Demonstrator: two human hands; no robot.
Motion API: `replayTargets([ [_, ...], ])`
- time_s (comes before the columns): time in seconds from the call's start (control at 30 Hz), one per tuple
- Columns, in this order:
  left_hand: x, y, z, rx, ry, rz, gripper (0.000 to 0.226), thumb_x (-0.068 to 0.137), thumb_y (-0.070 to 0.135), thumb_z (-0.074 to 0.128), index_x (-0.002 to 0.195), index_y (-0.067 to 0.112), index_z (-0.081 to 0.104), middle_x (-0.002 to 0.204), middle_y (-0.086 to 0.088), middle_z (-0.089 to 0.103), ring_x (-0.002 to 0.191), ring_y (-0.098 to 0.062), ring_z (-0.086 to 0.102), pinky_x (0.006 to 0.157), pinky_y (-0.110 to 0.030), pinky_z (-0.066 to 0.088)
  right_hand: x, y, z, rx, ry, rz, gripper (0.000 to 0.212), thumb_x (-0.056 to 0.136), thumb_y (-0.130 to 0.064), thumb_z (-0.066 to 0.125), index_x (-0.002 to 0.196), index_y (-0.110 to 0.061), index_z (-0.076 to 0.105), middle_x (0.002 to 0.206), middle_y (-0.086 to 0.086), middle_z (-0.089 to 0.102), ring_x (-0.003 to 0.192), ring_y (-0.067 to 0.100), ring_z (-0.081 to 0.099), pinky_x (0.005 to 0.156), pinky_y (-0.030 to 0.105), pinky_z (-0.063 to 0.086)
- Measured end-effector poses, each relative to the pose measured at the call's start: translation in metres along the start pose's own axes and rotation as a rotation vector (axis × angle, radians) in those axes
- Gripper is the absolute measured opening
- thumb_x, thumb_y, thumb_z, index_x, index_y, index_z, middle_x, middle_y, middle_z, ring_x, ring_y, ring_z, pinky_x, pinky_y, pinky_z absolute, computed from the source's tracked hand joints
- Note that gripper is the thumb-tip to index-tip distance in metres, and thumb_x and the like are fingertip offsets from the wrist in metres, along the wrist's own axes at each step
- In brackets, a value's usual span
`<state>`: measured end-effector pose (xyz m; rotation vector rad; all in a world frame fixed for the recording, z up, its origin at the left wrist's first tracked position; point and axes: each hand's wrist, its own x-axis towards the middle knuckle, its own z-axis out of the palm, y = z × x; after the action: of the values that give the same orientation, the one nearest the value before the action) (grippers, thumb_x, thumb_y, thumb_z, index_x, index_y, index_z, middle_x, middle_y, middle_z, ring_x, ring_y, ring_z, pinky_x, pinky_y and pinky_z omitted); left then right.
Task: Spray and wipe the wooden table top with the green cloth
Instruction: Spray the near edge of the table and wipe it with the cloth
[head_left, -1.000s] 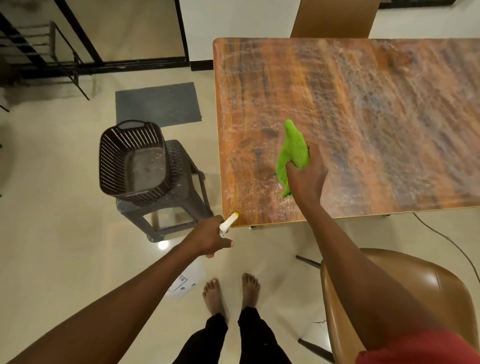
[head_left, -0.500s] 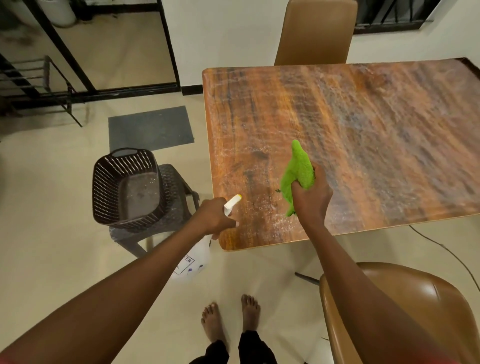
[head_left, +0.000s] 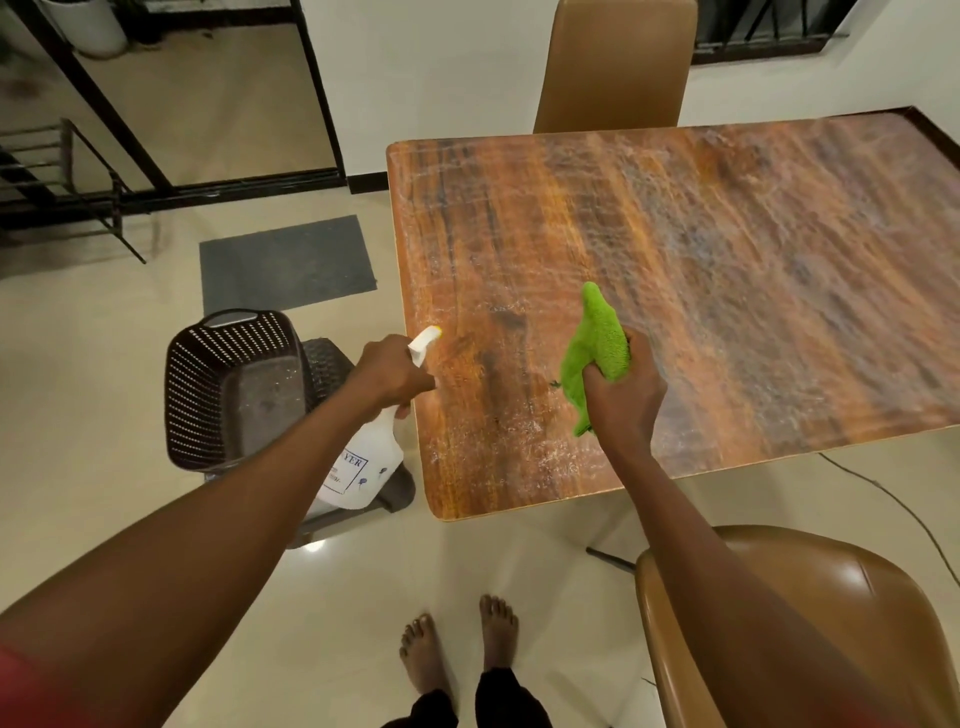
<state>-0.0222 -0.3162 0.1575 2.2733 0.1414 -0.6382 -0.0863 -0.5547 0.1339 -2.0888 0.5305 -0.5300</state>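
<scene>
Left hand (head_left: 390, 375) grips white spray bottle (head_left: 363, 467), nozzle at table edge; right hand (head_left: 621, 395) clutches bunched green cloth (head_left: 595, 348) over near-left wooden table top (head_left: 727, 270); surface streaked throughout; spraying apparently under way, wiping largely pending.

We note bright green cloth (head_left: 595, 353), table top (head_left: 727, 260) streaked orange-brown with dark grain and whitish smears, white spray bottle (head_left: 363, 462) with yellow nozzle tip, dark brown dotted basket (head_left: 228, 384), grey mat (head_left: 285, 265) upper left, tan chair (head_left: 857, 582) lower right
</scene>
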Motion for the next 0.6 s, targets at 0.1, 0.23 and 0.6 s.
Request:
replayTargets([
  [0.1,0.008,-0.003,-0.007,-0.065,0.037,-0.015,0.034,0.081,0.014,0.073,0.108,0.001,0.058,0.095,-0.02,0.062,0.06,-0.024,0.059,0.048,-0.03,0.045,0.004,-0.003,0.002,0.005,-0.001,0.0,0.042,0.076,-0.005,0.064,0.117,-0.015,0.059,0.084,-0.002,0.058,0.065,0.0,0.051,0.051,0.006,0.034],
  [0.23,0.009,-0.005,-0.005,-0.092,0.081,-0.024,0.028,0.081,0.009,0.07,0.106,0.001,0.058,0.097,-0.024,0.063,0.06,-0.031,0.061,0.057,-0.039,0.054,0.006,-0.001,0.003,0.005,0.005,-0.002,0.041,0.076,-0.007,0.064,0.116,-0.016,0.059,0.084,-0.002,0.059,0.064,0.006,0.051,0.051,0.007,0.033],
  [0.6,0.017,0.041,0.008,-0.055,0.072,0.042,0.035,0.086,0.012,0.068,0.116,0.005,0.051,0.101,-0.021,0.059,0.051,-0.024,0.055,0.047,-0.03,0.047,0.013,0.005,-0.007,-0.017,-0.019,-0.059,0.043,0.077,-0.005,0.063,0.118,-0.017,0.06,0.086,0.002,0.063,0.066,0.017,0.055,0.05,0.008,0.035],
])
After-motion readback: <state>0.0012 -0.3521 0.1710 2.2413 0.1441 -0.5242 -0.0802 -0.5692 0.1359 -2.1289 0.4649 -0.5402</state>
